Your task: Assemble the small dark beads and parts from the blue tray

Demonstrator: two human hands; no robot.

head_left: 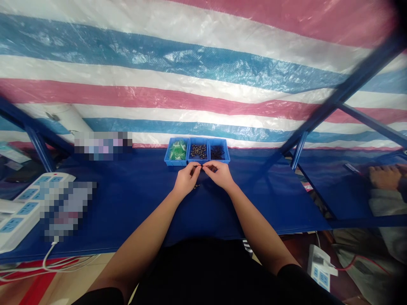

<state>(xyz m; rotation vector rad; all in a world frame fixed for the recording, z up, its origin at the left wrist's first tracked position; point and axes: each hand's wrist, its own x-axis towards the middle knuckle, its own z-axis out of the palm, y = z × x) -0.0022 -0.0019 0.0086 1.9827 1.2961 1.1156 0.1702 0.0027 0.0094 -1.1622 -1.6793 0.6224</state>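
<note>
My left hand (pixel 187 178) and my right hand (pixel 219 173) meet over the blue tabletop (pixel 203 212), fingertips pinched close together. Whatever is between them is too small to make out. Just beyond my fingers stand three blue bins side by side. The left bin (pixel 176 162) holds green and white pieces in clear wrapping (pixel 178 150). Small brass-and-black parts (pixel 199 151) lie in the middle bin (pixel 197 161). Thin black pieces (pixel 217 152) fill the right bin (pixel 226 159). A few tiny brass-coloured parts (pixel 196 186) rest on the table beside my left hand.
A white power strip (pixel 34 203) and a blurred-out object (pixel 71 207) with a white cable lie at the left. Blue metal posts (pixel 299 150) frame both sides. A striped tarp (pixel 203 93) hangs behind. Another person's hand (pixel 384 177) is at far right.
</note>
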